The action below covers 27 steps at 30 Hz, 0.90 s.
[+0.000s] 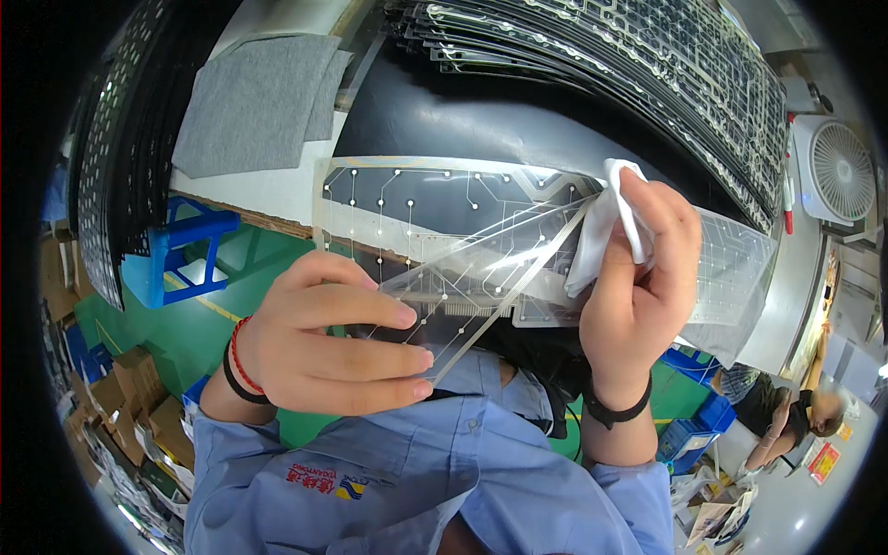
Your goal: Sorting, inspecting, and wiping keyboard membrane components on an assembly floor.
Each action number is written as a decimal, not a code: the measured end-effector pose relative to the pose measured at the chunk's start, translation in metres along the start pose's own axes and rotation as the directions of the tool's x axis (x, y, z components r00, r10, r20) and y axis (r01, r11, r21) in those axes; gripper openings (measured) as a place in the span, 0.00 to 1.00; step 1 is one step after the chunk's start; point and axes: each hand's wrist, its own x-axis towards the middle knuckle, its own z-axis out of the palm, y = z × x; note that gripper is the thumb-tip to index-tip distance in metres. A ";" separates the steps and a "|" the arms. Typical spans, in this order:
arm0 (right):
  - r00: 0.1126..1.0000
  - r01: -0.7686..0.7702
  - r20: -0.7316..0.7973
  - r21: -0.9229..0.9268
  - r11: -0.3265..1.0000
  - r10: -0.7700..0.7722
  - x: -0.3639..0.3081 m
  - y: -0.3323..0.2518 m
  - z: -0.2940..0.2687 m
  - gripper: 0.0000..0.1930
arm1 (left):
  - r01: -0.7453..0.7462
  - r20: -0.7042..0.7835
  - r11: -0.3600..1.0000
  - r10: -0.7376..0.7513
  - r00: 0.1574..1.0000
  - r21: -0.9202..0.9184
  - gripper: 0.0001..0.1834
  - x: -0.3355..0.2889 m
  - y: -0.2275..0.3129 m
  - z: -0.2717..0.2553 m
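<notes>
A transparent keyboard membrane sheet with printed circuit traces and pale dots spans the space in front of me, one of its layers folded up at an angle. My left hand is closed on the sheet's near left part, thumb and fingers along its edge. In my right hand a white cloth is bunched between thumb and fingers, touching the sheet where its folded layers meet. Farther right the same film, or another one, continues past my wrist; my hand hides the join.
Stacked black circuit-patterned sheets stand at the back of the black work surface. Grey cloths lie at left above a blue stool. A white fan sits at far right. Another person is at lower right.
</notes>
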 end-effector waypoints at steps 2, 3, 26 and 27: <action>1.000 -0.020 -0.005 0.019 1.000 0.020 0.000 0.000 -0.001 0.26 | -0.010 0.007 1.000 0.010 1.000 0.005 0.10 0.000 0.002 0.000; 0.999 -0.032 -0.012 0.045 0.998 0.033 -0.001 -0.001 -0.001 0.26 | -0.012 0.004 1.000 0.012 1.000 0.006 0.10 -0.001 0.003 0.001; 0.996 -0.007 -0.083 0.141 0.990 0.019 -0.005 0.005 0.002 0.25 | 0.666 -0.393 0.626 -0.539 0.745 0.406 0.26 0.000 0.010 0.008; 0.996 -0.014 -0.085 0.159 0.987 0.028 -0.005 0.005 0.003 0.25 | 0.664 -0.392 0.627 -0.537 0.747 0.407 0.26 -0.002 0.009 0.008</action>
